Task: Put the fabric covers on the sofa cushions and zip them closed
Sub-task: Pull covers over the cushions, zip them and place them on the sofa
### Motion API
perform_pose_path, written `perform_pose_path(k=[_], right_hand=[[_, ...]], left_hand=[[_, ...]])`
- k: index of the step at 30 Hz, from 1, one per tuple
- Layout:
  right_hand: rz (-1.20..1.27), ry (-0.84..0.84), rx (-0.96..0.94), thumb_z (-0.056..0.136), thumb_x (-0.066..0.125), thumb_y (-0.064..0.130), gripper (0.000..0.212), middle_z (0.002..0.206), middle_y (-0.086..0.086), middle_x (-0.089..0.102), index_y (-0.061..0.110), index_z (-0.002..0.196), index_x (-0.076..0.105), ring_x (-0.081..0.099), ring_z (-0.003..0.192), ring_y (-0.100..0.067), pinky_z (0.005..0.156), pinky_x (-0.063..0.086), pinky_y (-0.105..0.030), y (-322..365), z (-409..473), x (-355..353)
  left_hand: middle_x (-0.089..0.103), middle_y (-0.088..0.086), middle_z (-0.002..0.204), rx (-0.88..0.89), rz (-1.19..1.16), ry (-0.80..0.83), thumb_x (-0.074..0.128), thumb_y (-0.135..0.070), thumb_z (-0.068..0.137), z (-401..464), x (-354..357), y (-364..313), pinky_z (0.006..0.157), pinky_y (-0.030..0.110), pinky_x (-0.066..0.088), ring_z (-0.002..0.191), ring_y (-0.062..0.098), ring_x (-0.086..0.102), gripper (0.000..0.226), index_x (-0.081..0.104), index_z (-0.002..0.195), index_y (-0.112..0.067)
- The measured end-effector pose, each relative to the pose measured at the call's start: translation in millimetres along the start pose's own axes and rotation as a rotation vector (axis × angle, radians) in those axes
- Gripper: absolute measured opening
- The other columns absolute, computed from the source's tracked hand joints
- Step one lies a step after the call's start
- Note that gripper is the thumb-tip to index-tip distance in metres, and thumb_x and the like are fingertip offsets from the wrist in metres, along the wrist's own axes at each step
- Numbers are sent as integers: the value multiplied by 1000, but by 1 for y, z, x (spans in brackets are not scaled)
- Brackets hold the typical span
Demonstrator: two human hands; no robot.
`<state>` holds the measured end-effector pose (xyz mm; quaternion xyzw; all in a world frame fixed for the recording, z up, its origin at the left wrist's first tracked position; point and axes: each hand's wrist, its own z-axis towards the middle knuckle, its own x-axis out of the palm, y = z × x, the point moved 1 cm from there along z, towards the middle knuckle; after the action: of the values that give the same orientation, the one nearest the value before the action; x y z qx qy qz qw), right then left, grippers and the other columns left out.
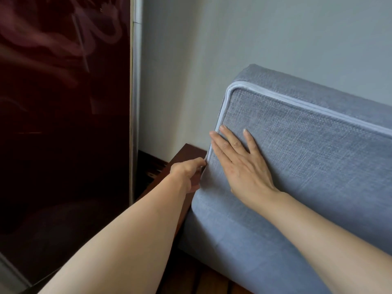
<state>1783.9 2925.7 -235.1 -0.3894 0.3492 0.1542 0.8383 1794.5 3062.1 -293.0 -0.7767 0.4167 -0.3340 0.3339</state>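
— Two hands were on the job, both at the left end of the cushion [297, 149]. It stood upright against the wall [233, 39], already inside its grey-blue fabric cover [244, 225], at the left end of the wooden sofa frame [186, 151].

— What was each hand doing?

— My right hand [239, 164] lay flat on the near face of the cushion, fingers straight and spread, holding nothing. I judged it was there to press the filling back and keep the cloth taut beside the zipper [220, 115], so that the two edges met.

— And the left?

— My left hand [186, 172] was lower down on the left edge, fingers drawn together at the zipper line. They looked pinched on something small there, very likely the slider, but the pull itself was too small to make out.

— How far had the zip got?

— The light zipper tape ran along the top edge, round the corner and down the left side to my fingertips. It looked closed above them; below, the edge was hidden by my hand, so I couldn't tell.

— Anything else nearby?

— A dark glossy panel [63, 124] stood to the left, well apart from the cushion.
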Motion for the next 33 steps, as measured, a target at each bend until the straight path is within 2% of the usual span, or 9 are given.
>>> perform_pose_path(k=[6,11,13,17,21,24,28,30,33], right_hand=[[-1,-53,-16,81,13,5,64,150,-8,35,0,139,40,17,140,-22,114,-4,-43,1,-2,12],[-4,-72,-35,82,16,6,63,151,-7,34,2,141,38,19,141,-22,114,-2,-43,-1,-5,17],[-22,-64,-49,83,16,7,62,151,-6,33,3,141,38,20,141,-22,114,-2,-43,0,-8,22],[-28,-58,-54,82,15,5,63,150,-6,35,3,140,40,18,140,-22,114,-2,-43,1,-10,25],[-8,-11,-46,80,16,4,64,148,-6,39,3,137,44,24,140,-23,114,-1,-42,2,-10,22],[39,42,-47,77,17,4,65,144,-8,45,3,132,52,35,137,-26,114,6,-43,4,-9,11],[225,56,-21,70,17,5,67,135,-13,53,3,118,63,47,128,-29,111,27,-40,1,-11,-21],[324,67,53,69,24,2,60,135,-14,52,5,115,63,50,124,-31,104,38,-37,-10,-15,-42],[360,26,261,61,59,-10,55,131,-13,52,6,114,61,50,113,-31,96,39,-36,-39,-30,-75]], left_hand=[[66,1,77,3,57,-23,71,-15,77,22,-4,19,63,33,49,70,14,63,12,67,86,-8],[69,1,76,-48,63,-35,71,-15,77,33,-8,37,54,30,46,72,15,64,15,66,89,-9],[68,-1,73,-63,75,-25,70,-16,77,34,-10,38,54,29,45,70,13,63,9,66,83,-11],[69,-2,73,-59,85,-17,71,-18,77,34,-12,39,53,28,44,68,12,64,21,67,96,-11],[69,1,77,-37,105,-41,71,-15,81,27,-10,36,55,29,44,68,13,64,18,67,97,-10],[67,4,81,-4,147,-9,60,-13,88,12,-6,29,56,29,45,70,14,63,12,64,99,-9],[65,5,100,28,172,23,45,-7,90,-20,4,10,59,28,46,76,14,65,26,63,108,-11],[63,2,97,87,284,1,46,-10,91,-46,11,-2,68,31,47,79,16,63,24,62,109,-13],[63,0,98,255,612,-19,53,-16,86,-93,26,-13,78,33,50,91,21,62,13,61,95,-19]])
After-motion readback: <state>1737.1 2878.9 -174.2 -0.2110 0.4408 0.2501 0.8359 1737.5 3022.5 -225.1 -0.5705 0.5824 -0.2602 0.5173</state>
